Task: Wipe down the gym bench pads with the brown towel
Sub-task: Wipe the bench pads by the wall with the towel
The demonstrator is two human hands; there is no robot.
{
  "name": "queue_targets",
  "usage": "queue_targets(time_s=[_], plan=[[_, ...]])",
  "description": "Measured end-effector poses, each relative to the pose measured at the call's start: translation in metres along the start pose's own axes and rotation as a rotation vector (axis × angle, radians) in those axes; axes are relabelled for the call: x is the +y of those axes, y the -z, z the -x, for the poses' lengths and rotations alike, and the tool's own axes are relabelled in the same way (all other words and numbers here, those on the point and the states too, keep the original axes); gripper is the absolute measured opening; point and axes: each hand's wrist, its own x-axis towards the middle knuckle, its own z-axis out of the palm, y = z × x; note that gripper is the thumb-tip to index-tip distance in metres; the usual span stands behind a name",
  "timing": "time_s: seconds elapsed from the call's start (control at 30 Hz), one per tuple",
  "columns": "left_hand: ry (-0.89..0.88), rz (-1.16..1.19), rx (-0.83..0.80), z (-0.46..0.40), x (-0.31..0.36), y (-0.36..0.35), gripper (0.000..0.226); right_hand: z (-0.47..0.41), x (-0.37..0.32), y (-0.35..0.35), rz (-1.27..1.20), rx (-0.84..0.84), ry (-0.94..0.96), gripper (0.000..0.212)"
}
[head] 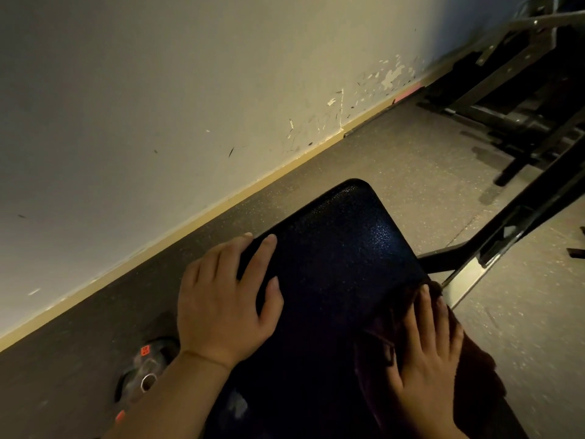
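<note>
- Your left hand (221, 299) lies flat on the left edge of the black bench pad (332, 264), fingers straight and slightly spread, with the outer fingers reaching over the side of the pad and the thumb lying on the top surface. It has hold of nothing.
- A thin band circles your left wrist.
- Your right hand (424, 353) lies palm down on the brown towel (474, 359), fingers straight and spread, pressing the cloth flat against the pad rather than gripping it.
- The towel sits at the right edge of the bench pad, bunched under and around your right hand, with part of it hanging over that edge. Its colour reads very dark in this light.
- The pad itself has a textured black surface with a rounded far corner; its far end points toward the wall (158, 90).
- The bench's black metal frame (493, 236) shows beyond the right edge of the pad, running out across the floor (395, 160).
- On the floor off the left edge of the bench, just behind your left forearm, lies a dark weight plate (148, 372) with a metal centre ring and an orange label.
- The wall shows scuffs and chipped paint above a pale skirting strip.
- More dark gym equipment (522, 90) stands in the far right corner, well apart from the bench.
</note>
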Motion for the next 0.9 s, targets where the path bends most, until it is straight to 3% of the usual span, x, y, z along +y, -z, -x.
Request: queue_targets(time_s=[0.27,0.37,0.53,0.67,0.77,0.9], plan=[[0.001,0.142,0.002,0.003,-0.003,0.001,0.041,-0.110,-0.137,0.005,-0.018,-0.001,0.005,0.066],[-0.002,0.241,0.049,0.003,-0.007,0.001,0.038,-0.120,-0.149,0.005,-0.033,-0.011,-0.022,0.065],[0.005,0.354,0.089,0.001,-0.010,0.004,0.030,-0.075,-0.148,0.000,-0.056,0.040,-0.009,0.063],[0.031,0.480,0.059,0.004,-0.014,0.013,0.027,-0.020,-0.160,-0.001,-0.027,-0.056,0.068,0.061],[0.045,0.562,0.044,0.038,-0.026,0.025,0.029,0.034,-0.169,-0.004,0.033,-0.126,0.163,0.064],[0.204,0.614,0.005,0.100,-0.040,0.047,0.031,0.055,-0.177,-0.003,0.088,-0.159,0.211,0.063]])
